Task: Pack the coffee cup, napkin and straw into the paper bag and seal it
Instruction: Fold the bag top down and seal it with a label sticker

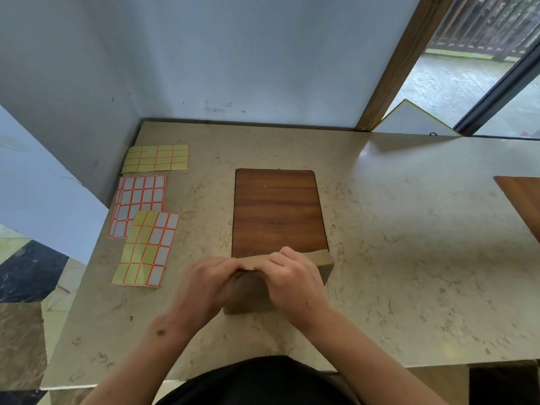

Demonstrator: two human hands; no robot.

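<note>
A brown paper bag (323,267) stands upright on the counter near its front edge, its top folded flat into a strip. My left hand (204,283) pinches the left part of that folded top. My right hand (292,276) pinches the fold just beside it, fingers curled over the strip. The right end of the fold sticks out past my right hand. The coffee cup, napkin and straw are not visible; the inside of the bag is hidden.
A dark wooden board (277,211) lies on the marble counter (409,244) right behind the bag. Three sticker sheets lie at the left: yellow (157,157), white with orange borders (140,200), mixed (147,249). Another wooden board (523,197) shows at the right edge.
</note>
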